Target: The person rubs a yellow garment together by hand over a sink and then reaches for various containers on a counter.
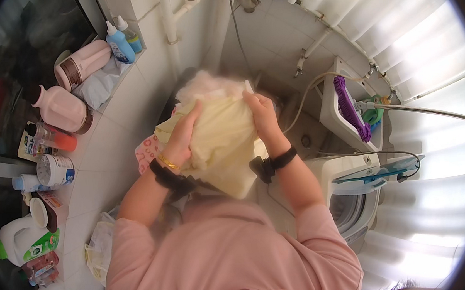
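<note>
Both hands hold up a pale yellow cloth (223, 133) in front of my chest. My left hand (185, 135) grips its left side, the thumb lying on top and the fingers partly hidden behind the folds. At the upper right corner, my right hand (260, 111) pinches the edge between thumb and fingers. Fluffy pale pink material (210, 84) shows just beyond the yellow cloth. A pink patterned fabric (148, 151) lies lower, to the left of the cloth. What lies beneath the cloth is hidden.
Bottles and jugs, among them a pink jug (63, 109), line a tiled ledge at left. To the right are a white sink (325, 108) with a purple mop head (350, 108), and an open-lidded washing machine (323, 170). Pipes run along the wall ahead.
</note>
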Available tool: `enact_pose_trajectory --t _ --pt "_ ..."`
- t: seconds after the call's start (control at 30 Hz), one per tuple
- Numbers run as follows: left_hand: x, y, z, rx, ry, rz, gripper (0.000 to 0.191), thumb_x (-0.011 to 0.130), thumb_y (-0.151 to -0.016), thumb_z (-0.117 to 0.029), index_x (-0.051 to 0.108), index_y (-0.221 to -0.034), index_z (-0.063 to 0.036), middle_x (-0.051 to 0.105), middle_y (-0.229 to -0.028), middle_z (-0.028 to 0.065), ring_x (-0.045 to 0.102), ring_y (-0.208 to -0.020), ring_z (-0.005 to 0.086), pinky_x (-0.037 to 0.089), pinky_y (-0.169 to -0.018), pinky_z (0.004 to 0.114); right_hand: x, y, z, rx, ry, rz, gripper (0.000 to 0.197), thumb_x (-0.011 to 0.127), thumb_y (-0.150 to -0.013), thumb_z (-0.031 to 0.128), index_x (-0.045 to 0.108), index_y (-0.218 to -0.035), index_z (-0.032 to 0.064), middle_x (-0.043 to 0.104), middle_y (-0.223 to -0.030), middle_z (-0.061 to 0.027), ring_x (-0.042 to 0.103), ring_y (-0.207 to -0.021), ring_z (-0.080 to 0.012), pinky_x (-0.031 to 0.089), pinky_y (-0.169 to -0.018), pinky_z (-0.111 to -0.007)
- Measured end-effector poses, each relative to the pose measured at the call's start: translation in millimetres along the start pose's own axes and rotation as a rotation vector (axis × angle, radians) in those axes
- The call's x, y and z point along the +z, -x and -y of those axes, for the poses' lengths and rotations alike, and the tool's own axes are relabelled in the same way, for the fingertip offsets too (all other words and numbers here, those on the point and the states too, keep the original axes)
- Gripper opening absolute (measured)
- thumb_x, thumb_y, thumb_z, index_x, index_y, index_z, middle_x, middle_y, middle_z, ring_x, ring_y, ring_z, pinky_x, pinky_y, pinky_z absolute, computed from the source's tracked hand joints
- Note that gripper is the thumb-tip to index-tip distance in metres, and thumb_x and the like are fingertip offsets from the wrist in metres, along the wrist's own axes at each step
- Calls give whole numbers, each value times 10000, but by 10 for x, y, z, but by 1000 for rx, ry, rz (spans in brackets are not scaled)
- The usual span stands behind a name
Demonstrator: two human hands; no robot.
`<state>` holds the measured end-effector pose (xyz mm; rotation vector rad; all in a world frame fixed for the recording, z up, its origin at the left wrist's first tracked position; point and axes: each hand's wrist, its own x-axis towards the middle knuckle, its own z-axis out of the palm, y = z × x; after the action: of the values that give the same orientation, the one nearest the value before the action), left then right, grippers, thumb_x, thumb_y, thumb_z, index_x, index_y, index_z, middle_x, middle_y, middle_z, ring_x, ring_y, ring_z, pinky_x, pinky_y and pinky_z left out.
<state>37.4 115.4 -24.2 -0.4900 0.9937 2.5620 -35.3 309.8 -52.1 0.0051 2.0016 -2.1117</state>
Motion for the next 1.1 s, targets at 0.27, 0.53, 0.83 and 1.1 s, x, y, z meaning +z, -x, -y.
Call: enact_pose_trajectory --t 0.27,0.53,0.83,1.1 --pt "-110 78 -31 208 -368 12 256 548 -921 -250 591 -1036 -26 589 -854 -23 537 -767 42 441 -687 211 -41 36 60 -17 -44 -17 360 558 -893 319 601 -710 12 528 -645 25 452 -601 -67 359 -548 -242" --pt "-277 -225 171 443 -452 -163 249 499 -947 -267 586 -870 -47 503 -736 -62 437 -627 35 373 -570 219 153 229 52 -73 161 -100 341 558 -896 312 609 -724 22 514 -603 0 443 -540 -104 365 -508 -279" --pt "26 -329 636 332 -107 -31 253 468 -936 -252 588 -866 -41 575 -808 -13 526 -720 103 449 -631 263 741 311 144 -521 790 -291 334 560 -872 228 534 -620 12 525 -552 -179 507 -502 -319 401 -493 -397" --pt "-70 -312 315 671 -904 -96 271 477 -916 -209 592 -1013 17 575 -917 34 512 -885 115 433 -788 272 889 726 28 -762 766 -191 294 577 -851 200 537 -593 66 534 -525 -146 524 -452 -317 420 -440 -413"
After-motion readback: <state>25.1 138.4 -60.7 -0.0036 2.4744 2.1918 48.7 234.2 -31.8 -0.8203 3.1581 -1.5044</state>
